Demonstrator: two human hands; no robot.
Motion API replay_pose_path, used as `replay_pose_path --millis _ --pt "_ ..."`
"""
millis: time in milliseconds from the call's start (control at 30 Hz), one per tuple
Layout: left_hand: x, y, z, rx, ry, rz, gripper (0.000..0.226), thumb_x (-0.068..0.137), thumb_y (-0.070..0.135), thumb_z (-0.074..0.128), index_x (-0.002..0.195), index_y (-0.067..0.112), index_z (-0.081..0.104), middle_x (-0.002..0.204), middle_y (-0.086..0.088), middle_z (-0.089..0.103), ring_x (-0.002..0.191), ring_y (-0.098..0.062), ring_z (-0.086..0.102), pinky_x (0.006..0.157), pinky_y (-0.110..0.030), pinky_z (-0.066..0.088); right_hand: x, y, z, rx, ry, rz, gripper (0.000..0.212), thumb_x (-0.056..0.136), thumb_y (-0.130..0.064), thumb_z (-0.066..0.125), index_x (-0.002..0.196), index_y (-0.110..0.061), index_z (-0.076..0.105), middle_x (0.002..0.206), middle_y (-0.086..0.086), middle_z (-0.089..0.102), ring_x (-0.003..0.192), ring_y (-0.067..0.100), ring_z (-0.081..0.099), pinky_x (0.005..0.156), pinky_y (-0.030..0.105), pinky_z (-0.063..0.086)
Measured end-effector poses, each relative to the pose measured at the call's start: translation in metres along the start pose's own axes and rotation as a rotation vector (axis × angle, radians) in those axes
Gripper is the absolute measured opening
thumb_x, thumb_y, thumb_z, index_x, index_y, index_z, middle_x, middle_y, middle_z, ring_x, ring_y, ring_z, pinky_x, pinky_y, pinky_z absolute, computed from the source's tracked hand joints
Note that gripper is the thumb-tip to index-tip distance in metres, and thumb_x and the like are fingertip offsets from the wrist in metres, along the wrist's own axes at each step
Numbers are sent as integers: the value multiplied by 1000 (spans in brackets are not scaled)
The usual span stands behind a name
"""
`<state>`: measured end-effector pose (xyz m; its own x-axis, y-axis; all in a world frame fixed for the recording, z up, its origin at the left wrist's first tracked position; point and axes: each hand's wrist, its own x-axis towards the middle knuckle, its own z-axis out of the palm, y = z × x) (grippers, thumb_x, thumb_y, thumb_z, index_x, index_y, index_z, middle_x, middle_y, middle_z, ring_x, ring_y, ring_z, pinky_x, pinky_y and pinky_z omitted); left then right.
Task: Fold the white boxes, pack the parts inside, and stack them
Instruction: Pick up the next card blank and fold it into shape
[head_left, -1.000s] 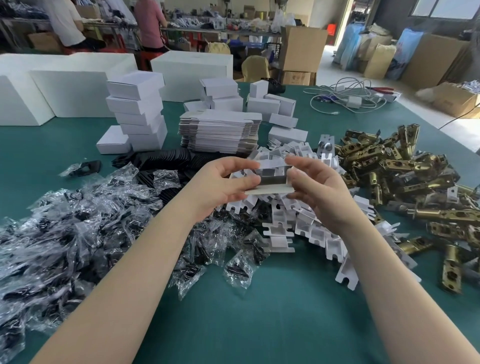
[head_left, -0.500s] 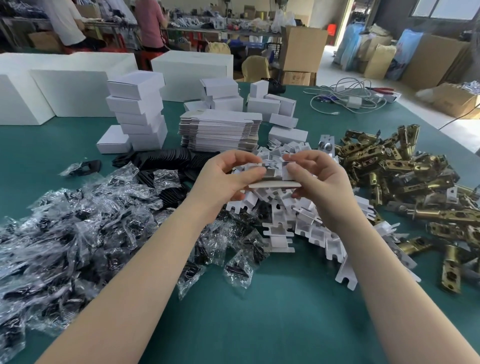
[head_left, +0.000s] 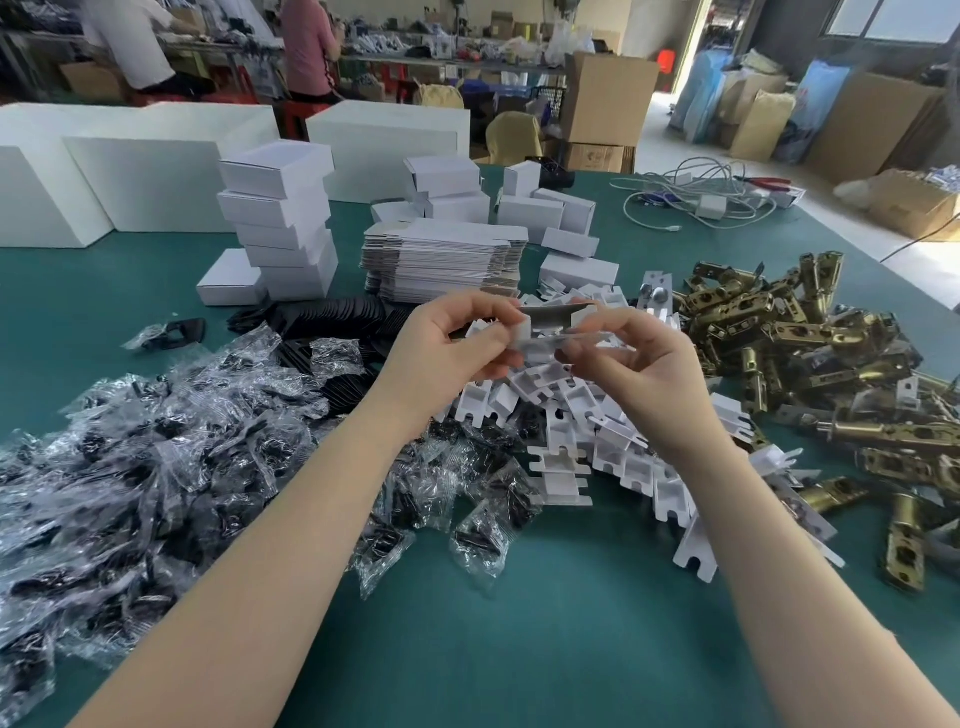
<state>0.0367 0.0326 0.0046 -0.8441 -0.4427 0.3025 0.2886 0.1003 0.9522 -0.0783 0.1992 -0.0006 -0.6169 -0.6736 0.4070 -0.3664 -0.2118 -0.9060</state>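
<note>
We observe one small white folded cardboard insert pinched between left hand and right hand; five white boxes stacked.

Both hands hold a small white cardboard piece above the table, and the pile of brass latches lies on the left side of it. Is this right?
Not quite. The head view shows the left hand and right hand holding the white cardboard piece, but the brass latches lie on the right side; the plastic bags lie left.
</note>
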Motion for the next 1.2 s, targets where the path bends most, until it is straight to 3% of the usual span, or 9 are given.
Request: replay_pose_path --millis 200,300,400,533,633,733,900,1000,1200 --pt "-4 3 3 162 -106 124 22 87 25 62 104 35 72 103 13 73 84 -12 72 71 -21 57 0 -4 2 -34 51 -62 12 86 -32 62 92 -24 69 83 -14 74 75 7 72 69 20 57" --pt "-6 5 8 291 -121 209 20 84 37 69 99 49 68 108 35 59 100 -6 67 77 -19 57 0 -5 6 -27 107 -76 12 86 -33 59 88 -24 68 79 -17 74 70 5 71 63 16 55" --pt "-7 2 13 392 -17 307 17 91 21 70 99 36 67 105 28 56 86 8 65 69 -11 54 0 -7 12 -58 147 -91 9 86 -35 60 83 -37 69 79 -15 73 69 12 72 60 24 58" --pt "-7 1 17 319 44 210 25 95 23 65 112 40 58 107 16 64 79 -13 73 68 -33 62 -1 -3 18 -80 194 -90 13 92 -35 61 98 -46 58 87 -2 69 71 33 70 59 47 57" --pt "-6 1 17 289 51 57 29 96 24 63 124 30 59 115 7 65 98 -21 71 79 -37 61 0 2 18 -94 221 -53 25 95 -31 63 111 -46 52 104 1 66 80 21 72 65 32 60" --pt "-5 2 20 270 53 18 17 98 15 58 110 19 69 109 3 70 90 -19 73 84 -44 60 1 5 18 -48 241 -12 9 94 -25 66 98 -32 63 90 -12 73 74 15 72 62 23 57" --pt "-8 2 25 271 42 94 21 96 20 64 113 31 70 129 18 57 88 -3 68 76 -12 52 2 7 22 1 268 -12 3 93 -24 67 91 -26 65 81 -13 73 69 11 71 61 27 59" --pt "-6 -3 26 301 56 81 36 96 21 62 132 16 62 140 7 56 111 -18 63 81 -11 51 2 6 25 6 272 -14 6 96 -24 63 89 -25 64 79 -14 71 71 8 69 64 30 60" --pt "-7 -3 28 276 97 95 32 98 22 60 129 13 64 138 10 56 116 -4 54 83 -6 48 2 5 26 -52 328 -55 12 96 -20 63 86 -26 67 83 -11 68 72 1 64 61 27 57"
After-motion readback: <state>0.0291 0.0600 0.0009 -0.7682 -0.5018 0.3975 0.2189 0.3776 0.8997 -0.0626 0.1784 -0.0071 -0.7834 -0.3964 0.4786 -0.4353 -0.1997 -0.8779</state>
